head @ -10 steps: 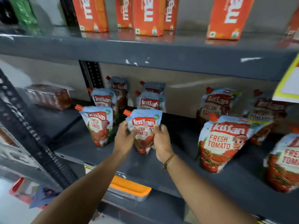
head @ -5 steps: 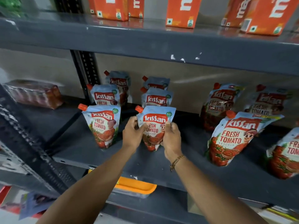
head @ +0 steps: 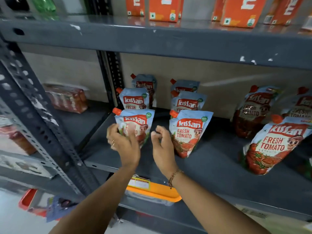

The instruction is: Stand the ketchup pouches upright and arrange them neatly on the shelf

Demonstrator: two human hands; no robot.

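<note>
Both hands empty – left hand (head: pixel 124 143) open, blurred against front-left pouch (head: pixel 135 125); right hand (head: pixel 162 144) loosely curled beside front-middle pouch (head: pixel 189 132). Both upright on shelf (head: pixel 211 159) – a stray knuckle topples either.

Pouches (head: pixel 190 132): pale blue, red logo panel, red tomato print, orange-red caps.
Shelf (head: pixel 211 159): dark grey, chipped white flecks.
Cartons (head: pixel 239 10): orange, white lettering.
Tray (head: pixel 157 191): orange.
Bracelet (head: pixel 173 177): gold.
</note>
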